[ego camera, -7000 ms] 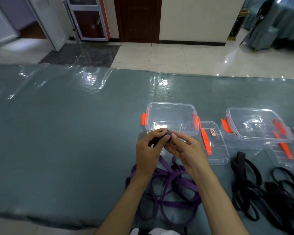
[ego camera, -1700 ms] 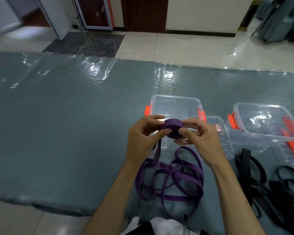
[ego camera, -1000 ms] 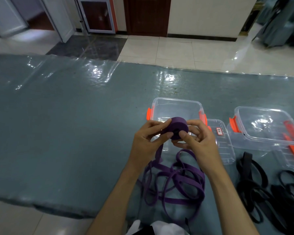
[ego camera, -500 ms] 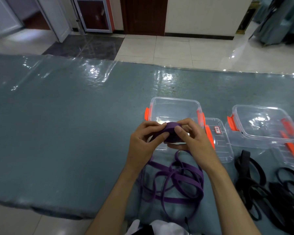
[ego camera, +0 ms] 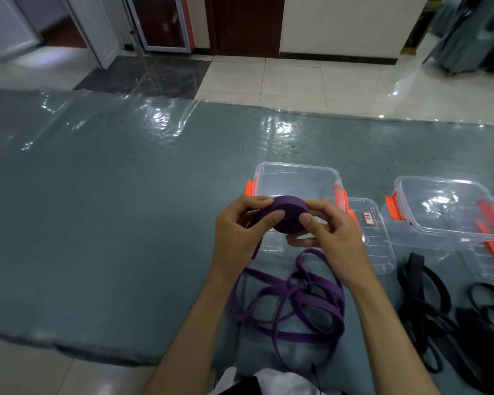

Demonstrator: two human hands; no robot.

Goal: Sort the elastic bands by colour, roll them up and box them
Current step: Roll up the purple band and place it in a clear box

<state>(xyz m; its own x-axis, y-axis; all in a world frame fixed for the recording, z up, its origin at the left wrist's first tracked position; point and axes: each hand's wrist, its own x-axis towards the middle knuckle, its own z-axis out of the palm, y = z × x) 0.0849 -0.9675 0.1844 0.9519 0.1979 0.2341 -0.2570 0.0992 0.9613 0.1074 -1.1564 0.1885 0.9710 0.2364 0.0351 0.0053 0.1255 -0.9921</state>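
A purple elastic band is partly wound into a thick roll [ego camera: 290, 213], held in the air just in front of a clear plastic box with orange clips [ego camera: 297, 179]. My left hand [ego camera: 240, 235] grips the roll's left side, thumb on its front. My right hand [ego camera: 325, 235] pinches the right side. The unrolled length hangs from the roll to a tangle of purple bands [ego camera: 291, 300] on the table. A heap of black bands [ego camera: 454, 317] lies at the lower right.
A second clear box with orange clips [ego camera: 451, 212] stands at the right. Two clear lids [ego camera: 374, 238] lie beside the boxes. The table wears a grey-green cloth under clear plastic sheet [ego camera: 97, 209]; its near edge runs along the lower left.
Over the last seconds the roll has grown thicker as both hands turned it. The loose purple tail has shortened. The boxes and black bands have not moved.
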